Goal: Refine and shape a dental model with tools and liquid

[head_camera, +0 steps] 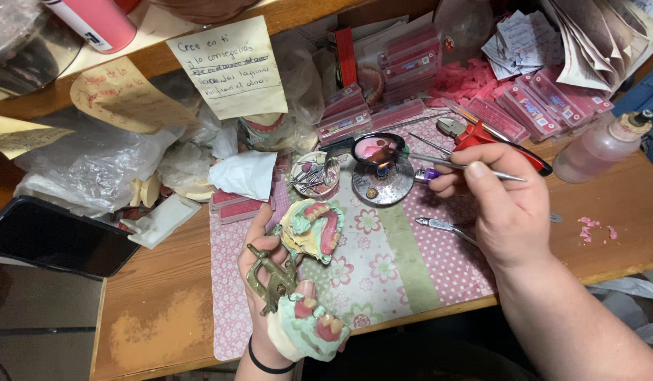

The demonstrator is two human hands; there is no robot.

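Observation:
My left hand (263, 282) grips a brass hinged articulator (270, 271) that carries two pale green plaster casts with pink wax and teeth, the upper cast (314, 229) and the lower cast (312, 328). My right hand (492, 204) holds a thin metal wax tool (439, 164) like a pen, its tip reaching left to a small spoon of molten pink wax (378, 149) over a tiny flame. Under the flame sits a round metal burner base (383, 183).
A floral and dotted pink cloth (397, 254) covers the wooden bench (157, 282). A jar of burs (314, 175), red-handled pliers (485, 137), pink tooth card boxes (524, 106), a plastic bottle (598, 148), handwritten notes (231, 67), plastic bags and a black tray (55, 236) crowd the area.

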